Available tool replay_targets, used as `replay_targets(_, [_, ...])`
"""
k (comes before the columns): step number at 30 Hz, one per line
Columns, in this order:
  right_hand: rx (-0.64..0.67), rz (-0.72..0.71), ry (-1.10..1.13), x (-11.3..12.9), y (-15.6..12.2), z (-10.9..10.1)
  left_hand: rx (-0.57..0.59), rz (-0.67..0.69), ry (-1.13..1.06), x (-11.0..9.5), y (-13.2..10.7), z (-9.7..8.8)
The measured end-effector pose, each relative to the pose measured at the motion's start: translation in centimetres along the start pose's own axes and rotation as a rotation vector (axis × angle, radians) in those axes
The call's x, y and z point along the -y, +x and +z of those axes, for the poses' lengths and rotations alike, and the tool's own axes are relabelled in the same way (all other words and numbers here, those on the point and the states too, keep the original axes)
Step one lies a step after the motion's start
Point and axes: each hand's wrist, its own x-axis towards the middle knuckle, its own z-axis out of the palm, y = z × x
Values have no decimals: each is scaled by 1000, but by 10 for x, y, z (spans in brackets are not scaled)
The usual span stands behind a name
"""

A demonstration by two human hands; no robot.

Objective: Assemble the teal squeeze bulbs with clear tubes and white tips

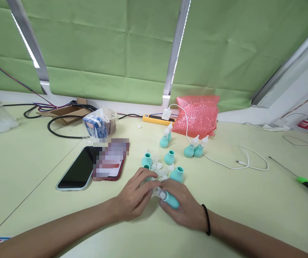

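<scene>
The right hand [184, 203] grips a teal bulb [172, 201] well short of the counter's [231, 190] far edge; the left hand [134, 196] pinches the clear nozzle [156, 192] at its mouth, apparently for alignment. Open bulbs [170, 158] stand within reach.

A blue-green bulb [172, 200] lies tipped on its side in the right hand [187, 206], with one end pointing up and left at a see-through tip [157, 192], and you can't tell if the two are joined tight. Just past it sit four open bulbs [169, 157] with round holes on top, one partly hidden, and small whitish bits [159, 166] lie among them. Farther back, four topped bulbs [189, 151] with cloudy points stand in two pairs.
</scene>
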Motion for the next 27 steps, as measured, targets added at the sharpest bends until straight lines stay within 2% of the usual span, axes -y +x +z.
replay_targets(6, [12,-36,-46,0,-3,0,-53,-31,4,-4,1,-1])
replay_targets(11, [89,-53,25,3,0,-2,71,-143,57,-9,1,-1])
replay_targets(15, [36,-107,-19,2,0,0,163,-239,65,-9,2,0])
replay_targets(17, [17,-112,-53,0,-1,2,122,-186,101,-9,2,1])
replay_targets(20, [37,-79,-78,0,-3,2,37,3,230,-10,1,2])
replay_targets(22, [44,-50,-68,0,-2,2,18,87,314,-10,0,3])
replay_targets(27, [1,79,43,3,-2,2,20,196,468,-10,2,0])
